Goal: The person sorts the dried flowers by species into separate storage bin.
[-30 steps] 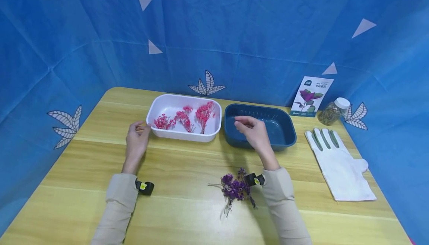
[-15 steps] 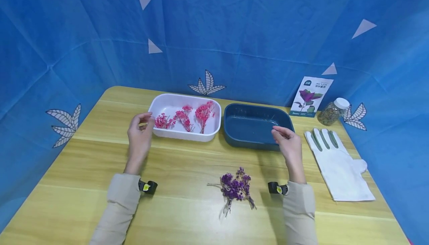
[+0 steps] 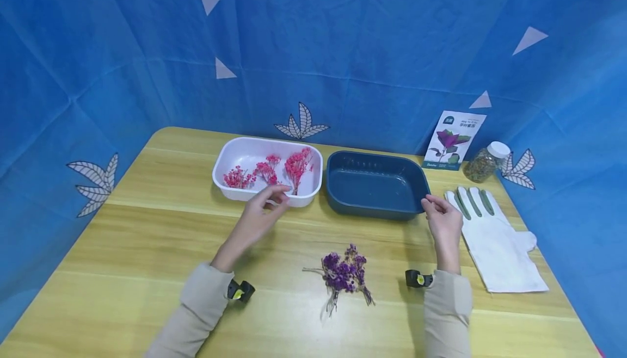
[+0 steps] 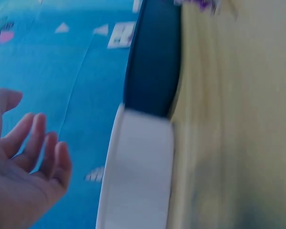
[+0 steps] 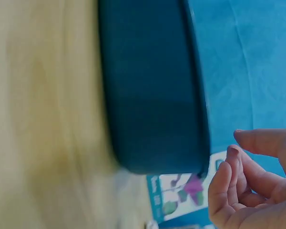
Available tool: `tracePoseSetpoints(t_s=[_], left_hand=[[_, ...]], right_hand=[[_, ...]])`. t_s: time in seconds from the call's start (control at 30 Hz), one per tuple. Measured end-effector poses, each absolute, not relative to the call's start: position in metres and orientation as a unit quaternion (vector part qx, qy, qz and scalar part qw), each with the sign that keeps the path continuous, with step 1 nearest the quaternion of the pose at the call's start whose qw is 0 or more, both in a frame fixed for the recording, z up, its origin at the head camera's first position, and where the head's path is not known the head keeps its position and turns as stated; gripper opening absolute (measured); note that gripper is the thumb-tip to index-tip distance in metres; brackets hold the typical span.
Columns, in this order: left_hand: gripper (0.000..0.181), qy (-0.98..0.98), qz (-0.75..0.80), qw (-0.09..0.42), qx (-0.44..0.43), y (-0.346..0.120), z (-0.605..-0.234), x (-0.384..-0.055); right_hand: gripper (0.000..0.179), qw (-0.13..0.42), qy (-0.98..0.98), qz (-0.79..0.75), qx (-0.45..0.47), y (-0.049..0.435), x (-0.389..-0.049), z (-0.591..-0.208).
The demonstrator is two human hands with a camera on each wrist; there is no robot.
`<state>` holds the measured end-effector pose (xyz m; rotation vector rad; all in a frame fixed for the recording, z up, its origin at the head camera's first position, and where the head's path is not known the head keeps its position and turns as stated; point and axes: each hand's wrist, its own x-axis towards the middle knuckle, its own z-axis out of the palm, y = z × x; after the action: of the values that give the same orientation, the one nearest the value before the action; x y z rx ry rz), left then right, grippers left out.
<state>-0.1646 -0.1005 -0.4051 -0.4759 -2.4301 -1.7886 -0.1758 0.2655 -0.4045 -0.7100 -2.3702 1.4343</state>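
My left hand (image 3: 264,211) hovers in front of the white tray (image 3: 230,190), its fingers loosely bent and holding nothing. Three bunches of pink dried flowers (image 3: 296,166) lie in that tray. My right hand (image 3: 443,224) is at the front right corner of the dark blue basin (image 3: 374,211). In the right wrist view, the right thumb and fingers (image 5: 221,186) are loosely bent with a gap between them, beside the basin's end. Nearer to me on the table lie purple dried flowers (image 3: 343,273), with their stems pointing in different directions.
A white glove (image 3: 504,260) with green finger stripes lies at the right. Behind it stand a lidded jar (image 3: 482,167) of dried bits and a seed packet (image 3: 453,140) leaning on the blue cloth (image 3: 313,37). The wooden table (image 3: 122,244) ends at the cloth.
My left hand has moved right, from the white tray's left end to its front. My right hand has drawn back from over the basin to its right front corner.
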Motion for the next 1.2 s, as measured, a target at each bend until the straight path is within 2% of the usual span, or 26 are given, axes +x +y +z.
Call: tracePoseSetpoints(t_s=[0.2,0.43,0.53,0.67,0.9,1.2], left_hand=[[0.037,-0.808,-0.547,-0.041,-0.212,-0.072,-0.417,-0.151],[0.042,-0.804,-0.525,-0.160,-0.226,-0.053,-0.431,-0.142],[0.045,-0.807,-0.506,-0.194,-0.234,-0.048,-0.438,-0.138],[0.045,-0.810,-0.492,-0.212,-0.239,-0.045,-0.444,-0.135],[0.033,-0.817,-0.472,-0.231,-0.238,-0.043,-0.449,-0.131],[0.035,-0.844,-0.418,-0.224,-0.249,-0.043,-0.453,-0.129]], right_hand=[[0.041,0.124,-0.818,0.490,-0.275,0.275,-0.176,-0.415],[0.048,0.113,-0.811,0.501,-0.278,0.277,-0.179,-0.422],[0.049,0.113,-0.807,0.507,-0.283,0.277,-0.180,-0.424],[0.049,0.113,-0.800,0.515,-0.286,0.276,-0.180,-0.428],[0.051,0.106,-0.792,0.528,-0.287,0.276,-0.180,-0.429],[0.052,0.096,-0.788,0.536,-0.288,0.277,-0.180,-0.429]])
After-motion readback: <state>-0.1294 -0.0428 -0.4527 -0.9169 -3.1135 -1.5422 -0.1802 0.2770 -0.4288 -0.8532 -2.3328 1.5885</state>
